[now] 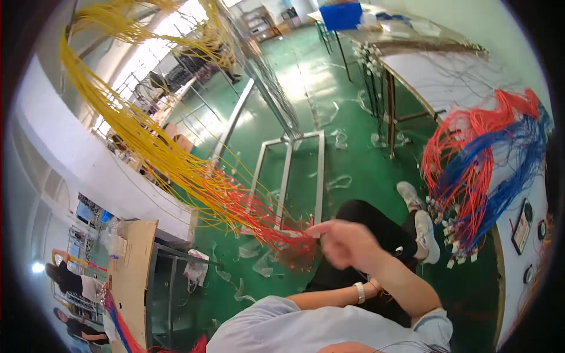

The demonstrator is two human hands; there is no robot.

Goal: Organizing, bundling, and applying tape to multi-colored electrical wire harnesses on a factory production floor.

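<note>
A long bundle of yellow wires (147,138) comes down from the upper left and turns into red wires (265,220) at its lower end. Curled and smeared by motion, my right hand (348,244) is at the tips of these red wires, its fingertips against or just beside them. Its fingers look closed, but I cannot make out what is between them. Below it, my left hand (376,286), with a white watch (359,292) at the wrist, lies near my lap. The right forearm covers its fingers.
Metal rack legs (286,176) stand on the green floor (347,156) amid plastic scraps. On the right, a white table (424,76) bears red wires (500,115) and blue wires (500,159) with white connectors. A cardboard-topped bench (132,265) is at left; two people (73,279) are beyond.
</note>
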